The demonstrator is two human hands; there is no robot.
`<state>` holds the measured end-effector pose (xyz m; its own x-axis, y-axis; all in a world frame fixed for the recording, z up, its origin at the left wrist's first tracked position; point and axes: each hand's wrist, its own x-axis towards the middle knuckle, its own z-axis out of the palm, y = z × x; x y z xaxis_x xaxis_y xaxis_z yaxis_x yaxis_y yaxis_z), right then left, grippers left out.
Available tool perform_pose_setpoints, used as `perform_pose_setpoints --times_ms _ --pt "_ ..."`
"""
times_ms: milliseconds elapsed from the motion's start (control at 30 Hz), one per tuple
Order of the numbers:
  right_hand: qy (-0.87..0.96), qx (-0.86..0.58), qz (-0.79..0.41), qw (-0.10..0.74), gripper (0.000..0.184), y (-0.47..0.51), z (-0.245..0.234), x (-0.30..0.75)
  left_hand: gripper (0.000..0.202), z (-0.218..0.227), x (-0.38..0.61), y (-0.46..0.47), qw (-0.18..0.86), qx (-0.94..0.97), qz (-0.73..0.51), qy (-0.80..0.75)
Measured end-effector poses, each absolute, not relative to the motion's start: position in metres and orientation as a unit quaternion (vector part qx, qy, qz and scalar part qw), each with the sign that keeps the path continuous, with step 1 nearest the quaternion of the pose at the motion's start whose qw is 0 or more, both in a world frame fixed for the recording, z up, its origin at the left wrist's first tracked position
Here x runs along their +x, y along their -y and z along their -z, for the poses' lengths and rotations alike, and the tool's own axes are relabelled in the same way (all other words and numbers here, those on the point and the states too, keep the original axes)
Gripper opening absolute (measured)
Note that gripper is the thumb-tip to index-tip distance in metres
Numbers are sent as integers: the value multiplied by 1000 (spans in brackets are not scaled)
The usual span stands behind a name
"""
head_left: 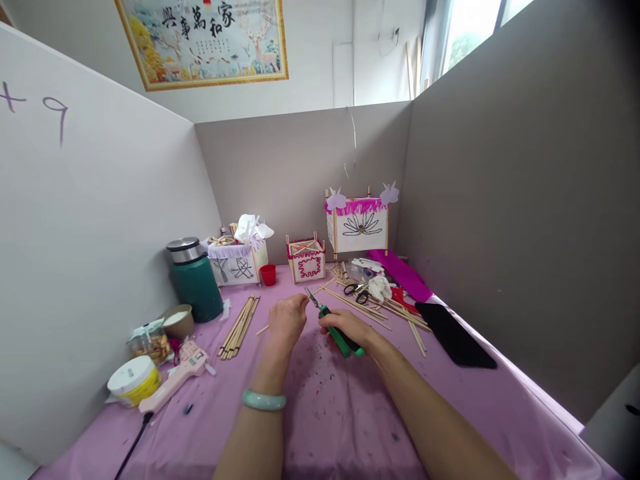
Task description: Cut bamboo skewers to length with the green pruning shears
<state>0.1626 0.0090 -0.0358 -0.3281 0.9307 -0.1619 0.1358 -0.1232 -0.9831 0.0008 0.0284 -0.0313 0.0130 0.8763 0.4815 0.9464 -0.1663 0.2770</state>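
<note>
two bare hands meet over the middle of the purple desk. the right hand has its fingers wrapped round the green-handled pliers, whose metal nose points forward and to the left, right beside the other hand's fingertips. the left hand has its fingers drawn into a narrow pinch; whatever may sit in them is hidden or too small, so i cannot tell what they hold. that nearness looks like the main hazard: if the pliers slip or close off line, they could nip a fingertip. one stick shows its end just beside the left hand, and a careless wrist might roll it. to the right, loose sticks lie spread near the scissors; a sweeping arm could scatter them. at the left, the pink glue gun lies with its cord running to the near edge; a tug on that cord, say by a snagged sleeve, could knock the gun against the tub beside it.
</note>
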Motion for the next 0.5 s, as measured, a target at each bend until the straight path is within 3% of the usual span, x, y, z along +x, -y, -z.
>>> perform_pose_setpoints --times_ms 333,500 --pt "578 -471 -573 339 14 -4 30 163 28 18 -5 -26 -42 -727 289 621" --pt "593 -492 -549 324 6 -9 29 161 31 19 -3 -27 27 -734 254 630"
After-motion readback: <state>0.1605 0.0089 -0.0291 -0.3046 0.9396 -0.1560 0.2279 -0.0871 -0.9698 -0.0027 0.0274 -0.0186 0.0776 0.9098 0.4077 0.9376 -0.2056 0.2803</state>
